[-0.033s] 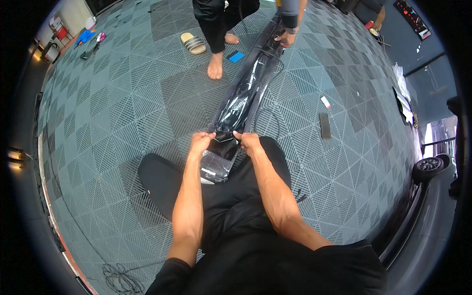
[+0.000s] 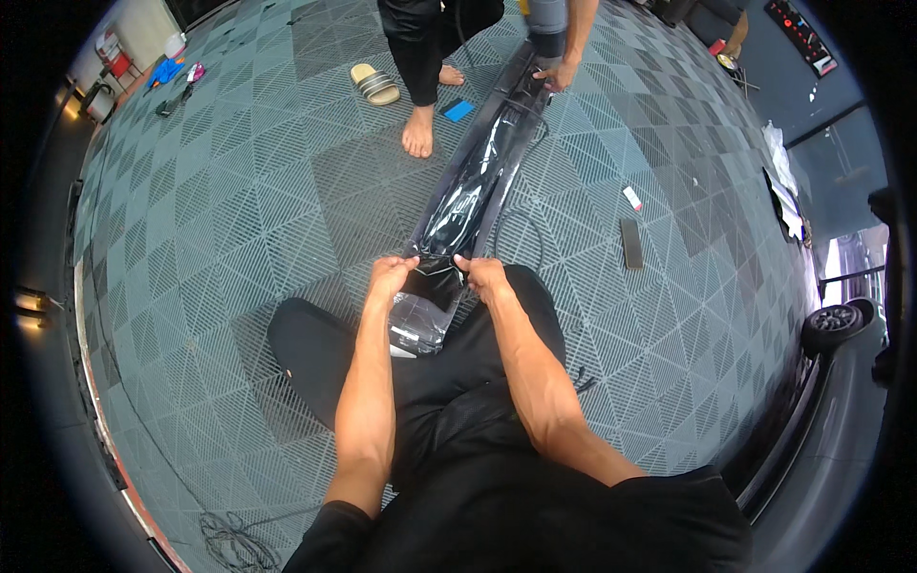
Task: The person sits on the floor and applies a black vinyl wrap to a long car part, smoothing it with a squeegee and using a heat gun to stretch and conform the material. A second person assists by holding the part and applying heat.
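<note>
A long strip of glossy dark film [image 2: 463, 205] stretches away from my lap, over what looks like a narrow dark panel. My left hand [image 2: 390, 277] pinches the film's left side near its close end. Opposite it, my right hand [image 2: 485, 275] has thumb and fingers closed on the right side. Between my hands the film is creased, and a clearer flap [image 2: 415, 320] hangs down onto my legs. At the far end, another person's hand [image 2: 560, 74] presses on the strip, beside a grey cylindrical tool [image 2: 547, 27] over it.
A striped slipper [image 2: 374, 85] and a blue card [image 2: 458, 111] lie near the other person's bare foot [image 2: 417, 132]. To the right are a dark flat block [image 2: 631, 244] and a small white-and-red item [image 2: 632, 199]. A coiled cable [image 2: 234, 540] sits lower left; a car wheel [image 2: 833, 325] is far right.
The grey tool at the far end has shifted a little to the left, and the other person's front foot has moved slightly. My hands stay in place on the film.
</note>
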`<state>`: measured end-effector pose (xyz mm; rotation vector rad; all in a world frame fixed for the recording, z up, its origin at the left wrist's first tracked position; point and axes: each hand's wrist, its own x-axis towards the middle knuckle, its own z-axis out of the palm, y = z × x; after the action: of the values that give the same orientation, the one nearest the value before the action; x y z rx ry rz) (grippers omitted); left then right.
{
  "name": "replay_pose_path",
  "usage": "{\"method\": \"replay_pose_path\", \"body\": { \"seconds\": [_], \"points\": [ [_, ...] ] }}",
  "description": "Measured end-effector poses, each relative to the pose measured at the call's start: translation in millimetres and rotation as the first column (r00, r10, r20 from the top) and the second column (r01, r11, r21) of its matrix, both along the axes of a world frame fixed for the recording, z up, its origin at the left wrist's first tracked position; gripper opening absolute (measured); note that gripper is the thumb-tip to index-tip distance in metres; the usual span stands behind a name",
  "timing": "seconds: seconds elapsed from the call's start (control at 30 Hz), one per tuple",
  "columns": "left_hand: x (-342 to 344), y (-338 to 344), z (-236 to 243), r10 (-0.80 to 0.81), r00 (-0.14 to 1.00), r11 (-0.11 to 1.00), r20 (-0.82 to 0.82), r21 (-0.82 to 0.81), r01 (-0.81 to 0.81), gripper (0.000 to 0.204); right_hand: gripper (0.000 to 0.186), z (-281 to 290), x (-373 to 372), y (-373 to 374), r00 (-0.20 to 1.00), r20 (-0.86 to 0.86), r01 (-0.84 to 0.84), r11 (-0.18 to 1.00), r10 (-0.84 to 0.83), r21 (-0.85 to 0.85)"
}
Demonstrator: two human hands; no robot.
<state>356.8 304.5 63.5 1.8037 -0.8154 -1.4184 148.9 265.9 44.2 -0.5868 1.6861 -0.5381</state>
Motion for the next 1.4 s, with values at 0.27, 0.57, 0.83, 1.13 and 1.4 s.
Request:
{"method": "replay_pose_path", "body": {
  "seconds": [0.27,0.57,0.83,1.13,1.4],
  "points": [
    [-18.3,1.4,-17.6,0.282,0.940,0.959,-0.194,0.039,-0.279,0.028,0.031,7.3,0.9,-4.1,0.990,0.054,0.133,0.991,-0.134,0.014],
    [-18.6,8.6,-21.1,0.253,0.874,0.965,-0.415,0.048,-0.257,0.018,0.024,-14.1,-4.8,0.5,0.930,0.317,0.167,0.982,-0.186,0.088],
    [-3.1,9.4,-26.7,0.155,0.777,0.982,-0.610,0.010,-0.189,0.014,0.019,4.8,-9.5,14.5,0.682,0.701,0.132,0.978,-0.208,0.161],
    [4.0,13.1,-5.7,0.085,0.834,0.995,-0.545,0.002,-0.100,0.018,0.023,9.5,-8.8,18.0,0.680,0.698,0.135,0.974,-0.225,0.183],
    [-5.6,11.1,-7.6,0.022,0.773,1.000,-0.634,0.000,-0.028,0.017,0.021,9.8,-26.3,24.9,0.645,0.735,0.136,0.978,-0.208,0.157]
  ]
}}
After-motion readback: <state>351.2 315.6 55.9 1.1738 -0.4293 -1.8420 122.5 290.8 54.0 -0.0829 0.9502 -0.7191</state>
